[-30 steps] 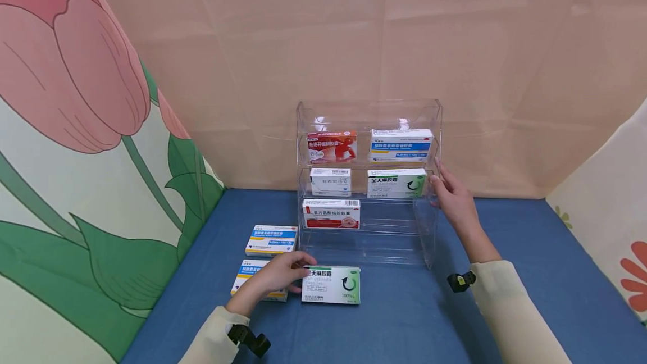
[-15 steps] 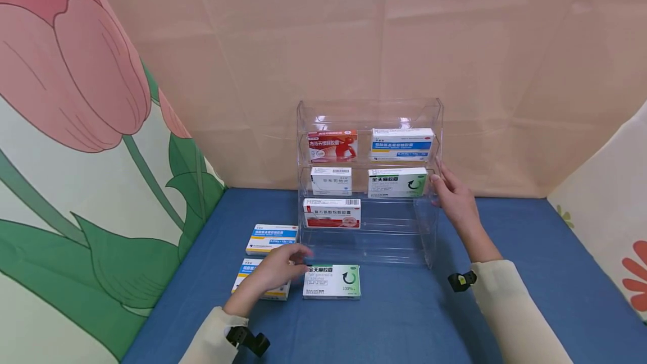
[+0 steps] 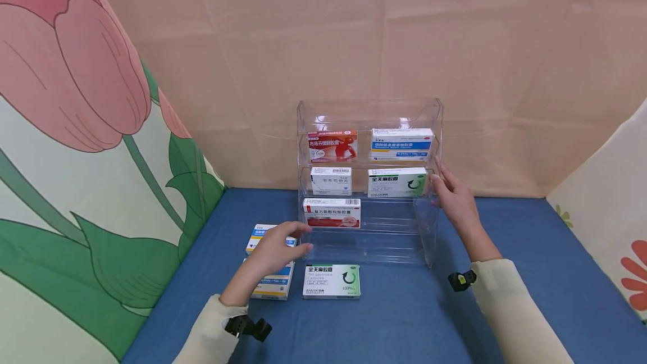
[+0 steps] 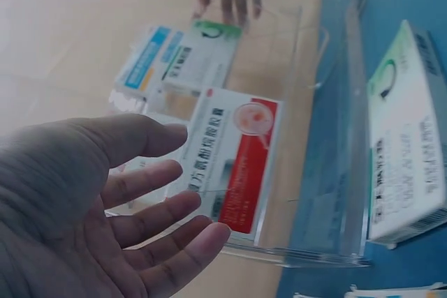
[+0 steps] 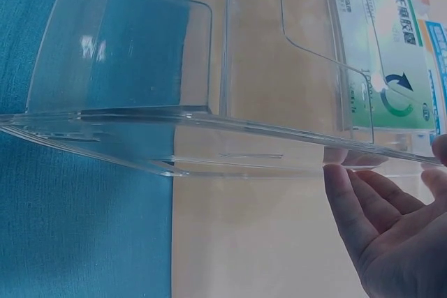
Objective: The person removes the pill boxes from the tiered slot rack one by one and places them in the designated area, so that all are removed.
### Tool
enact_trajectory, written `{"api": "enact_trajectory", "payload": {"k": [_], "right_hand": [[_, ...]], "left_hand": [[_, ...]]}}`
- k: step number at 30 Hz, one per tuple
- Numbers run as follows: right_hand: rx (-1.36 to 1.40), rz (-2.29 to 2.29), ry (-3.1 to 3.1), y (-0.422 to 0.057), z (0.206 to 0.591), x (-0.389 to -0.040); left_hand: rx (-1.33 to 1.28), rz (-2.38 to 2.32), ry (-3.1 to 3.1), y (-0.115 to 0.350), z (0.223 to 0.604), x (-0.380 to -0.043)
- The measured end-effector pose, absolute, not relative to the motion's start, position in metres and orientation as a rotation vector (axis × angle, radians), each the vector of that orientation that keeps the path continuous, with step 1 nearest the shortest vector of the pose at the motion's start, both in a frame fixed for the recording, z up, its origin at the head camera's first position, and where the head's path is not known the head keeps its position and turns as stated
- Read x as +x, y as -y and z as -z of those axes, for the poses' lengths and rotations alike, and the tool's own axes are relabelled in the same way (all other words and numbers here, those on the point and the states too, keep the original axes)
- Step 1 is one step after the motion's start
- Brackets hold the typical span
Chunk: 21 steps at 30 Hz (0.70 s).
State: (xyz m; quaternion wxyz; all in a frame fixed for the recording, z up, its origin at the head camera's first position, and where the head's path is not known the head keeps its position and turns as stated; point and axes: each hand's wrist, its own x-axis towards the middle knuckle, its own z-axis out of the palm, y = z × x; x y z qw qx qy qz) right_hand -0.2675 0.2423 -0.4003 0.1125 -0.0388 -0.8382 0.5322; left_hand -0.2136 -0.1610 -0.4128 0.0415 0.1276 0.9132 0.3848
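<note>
Left hand (image 3: 275,250): fingers loosely spread, thumb well apart from them, nothing held; hangs over the two blue-and-white boxes, fingertips just beside the lower left corner of the clear rack (image 3: 389,218). Right hand (image 3: 456,200): thumb and fingers nearly closed on the rack's right side wall, thumb in front, fingers behind; how hard they press cannot be told.

Rack stands upright towards the far edge of the tabletop (image 3: 389,330). Rear blue-and-white box (image 3: 256,234) and front blue-and-white box (image 3: 275,282) lie left of it, towards the tabletop's left edge; green-and-white box (image 3: 331,281) lies just in front of the rack's front left corner.

Risks (judged): left fingertips straying rightward could catch the rack's wall or nudge the red-and-white box (image 3: 331,213) on its tier. Rack looks light, so a push on one side could skew it, and a slack right hand would let it slide. Lowering the left hand carelessly could knock the two blue-and-white boxes together, since they lie close.

Orientation: rack faces the person, tiers running left to right, roughly parallel to the tabletop's far edge. Green-and-white box flat, printed face up, long axis left to right, green end rightward. Both blue-and-white boxes flat, long axes also roughly left to right; the hand hides part of each
</note>
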Motion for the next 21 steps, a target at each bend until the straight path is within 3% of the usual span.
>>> {"api": "enact_trajectory", "payload": {"k": [21], "right_hand": [[-0.119,-1.541,2.462,-0.243,0.403,-0.269]], "left_hand": [[0.508,-1.187,-2.963,0.147,0.388,-0.248]]}}
